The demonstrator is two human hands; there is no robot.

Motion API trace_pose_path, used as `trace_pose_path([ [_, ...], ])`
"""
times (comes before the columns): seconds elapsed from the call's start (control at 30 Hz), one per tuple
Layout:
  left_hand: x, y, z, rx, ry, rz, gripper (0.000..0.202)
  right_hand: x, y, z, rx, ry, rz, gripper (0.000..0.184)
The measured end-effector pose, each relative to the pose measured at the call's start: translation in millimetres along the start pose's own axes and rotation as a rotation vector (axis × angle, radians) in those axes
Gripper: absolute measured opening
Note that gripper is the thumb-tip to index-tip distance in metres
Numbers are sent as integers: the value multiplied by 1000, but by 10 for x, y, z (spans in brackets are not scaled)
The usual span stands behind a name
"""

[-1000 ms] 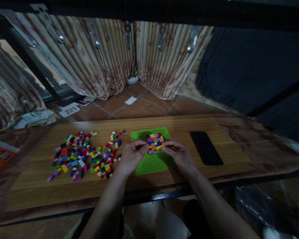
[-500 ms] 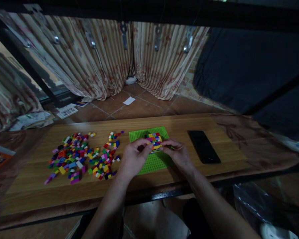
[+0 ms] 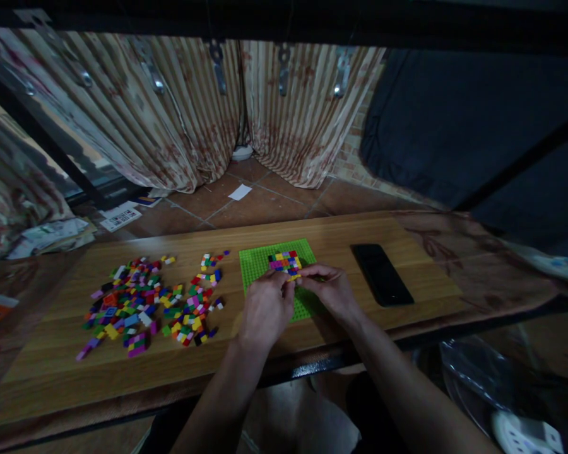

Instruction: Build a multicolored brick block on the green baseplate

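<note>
In the head view, the left hand (image 3: 267, 306) differs most from half a second ago: it has come across the near left part of the brick block (image 3: 284, 260), covering more of it, and its thumb now sits close to the right fingers. The right hand (image 3: 334, 293) remains at the block's near right corner, beside a yellow brick (image 3: 293, 277). The whole scene sits slightly further left than before.

Both sets of fingers are narrow, thumb and forefinger close together at the block's near edge; I cannot tell whether either pinches a brick. The block lies just beyond the fingertips, on the green baseplate (image 3: 253, 261).

Counted: two hands, one block and one baseplate under the fingers; one flat black phone (image 3: 382, 274) right of the right fingers; two groups of loose bricks left of the left fingers, a smaller one (image 3: 194, 309) nearer and a larger one (image 3: 130, 299) beyond, too jumbled to count singly. All rest on one wooden tabletop (image 3: 341, 230).
</note>
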State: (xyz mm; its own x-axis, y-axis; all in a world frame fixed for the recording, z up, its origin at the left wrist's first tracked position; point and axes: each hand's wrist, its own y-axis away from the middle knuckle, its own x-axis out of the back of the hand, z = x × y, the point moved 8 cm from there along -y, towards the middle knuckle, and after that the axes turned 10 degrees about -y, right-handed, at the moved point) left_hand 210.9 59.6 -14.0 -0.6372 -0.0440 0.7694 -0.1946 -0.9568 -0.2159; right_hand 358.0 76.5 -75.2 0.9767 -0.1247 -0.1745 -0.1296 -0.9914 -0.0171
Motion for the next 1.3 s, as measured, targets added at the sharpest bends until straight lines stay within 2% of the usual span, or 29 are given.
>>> trace_pose_path([
  [0.17, -27, 8, 8, -13, -98, -14, 17, -4, 21, -17, 18, 3, 13, 16],
  [0.3, -13, 39, -30, -23, 4, -7, 16, 17, 14, -63, 10, -53, -3, 21],
  [0.43, 52, 74, -206, 90, 314, 66, 15, 213, 7, -147, 1, -160, 155, 21],
  [0.5, 40, 83, -303, 182, 483, 52, 17, 236, 22, -226, 31, -177, 166, 18],
  [0.6, -53, 95, -361, 315, 788, -45, 24, 122, 67, -334, 74, -151, 70, 16],
  [0.7, -184, 120, -310, 421, 1111, -187, 28, -46, 128, -388, 101, -106, -53, 14],
  [0.8, -258, 138, -256, 472, 1284, -274, 30, -146, 177, -436, 158, -76, -122, 13],
  [0.97, -311, 155, -228, 484, 1357, -354, 25, -286, 249, -527, 269, 46, -223, 17],
  [1.1, -332, 166, -163, 449, 1342, -410, 29, -368, 299, -551, 327, 145, -258, 17],
  [1.2, -351, 179, -122, 447, 1323, -432, 32, -380, 318, -568, 349, 128, -257, 14],
  [1.3, -353, 189, -135, 473, 1303, -424, 32, -296, 284, -574, 323, 101, -203, 12],
])
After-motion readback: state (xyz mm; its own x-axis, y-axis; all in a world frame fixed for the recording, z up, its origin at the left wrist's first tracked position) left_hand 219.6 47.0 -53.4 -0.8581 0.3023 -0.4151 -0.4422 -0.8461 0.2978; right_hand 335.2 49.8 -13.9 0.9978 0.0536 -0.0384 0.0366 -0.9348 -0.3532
